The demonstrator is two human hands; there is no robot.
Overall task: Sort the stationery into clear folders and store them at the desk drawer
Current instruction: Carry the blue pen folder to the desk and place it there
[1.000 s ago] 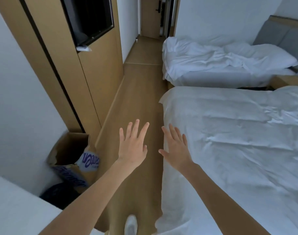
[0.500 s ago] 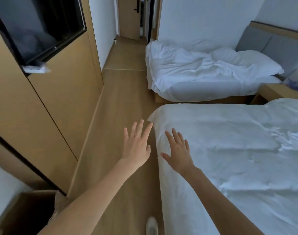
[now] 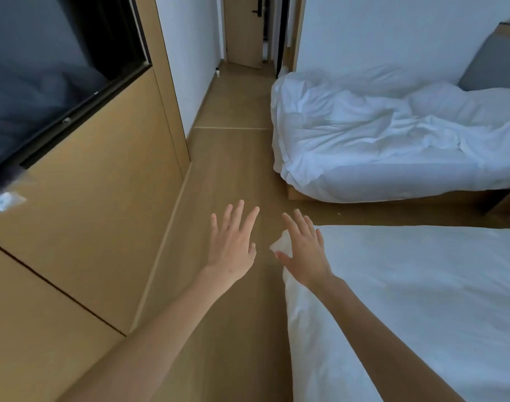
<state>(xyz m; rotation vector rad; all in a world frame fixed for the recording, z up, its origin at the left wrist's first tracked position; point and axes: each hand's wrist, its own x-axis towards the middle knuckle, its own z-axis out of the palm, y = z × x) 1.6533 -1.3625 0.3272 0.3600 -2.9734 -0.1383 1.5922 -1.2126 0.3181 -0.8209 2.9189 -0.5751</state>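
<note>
No stationery, clear folder or desk drawer shows in the head view. My left hand [image 3: 233, 242] is stretched out in front of me over the wooden floor, fingers straight and spread, holding nothing. My right hand [image 3: 304, 248] is held out beside it, also flat with straight fingers and empty, hovering over the near corner of the closer bed [image 3: 407, 300]. The two hands are a small gap apart and do not touch.
A wooden wall panel [image 3: 88, 213] with a black TV screen [image 3: 45, 82] runs along the left. A floor aisle [image 3: 233, 158] leads to a wooden door [image 3: 243, 30]. A second bed [image 3: 378, 140] with rumpled white bedding lies far right, with a gap between the beds.
The view has travelled forward along the aisle: the cardboard box at lower left has dropped out of sight and the far bed and door are closer. Both hands stay flat and empty.
</note>
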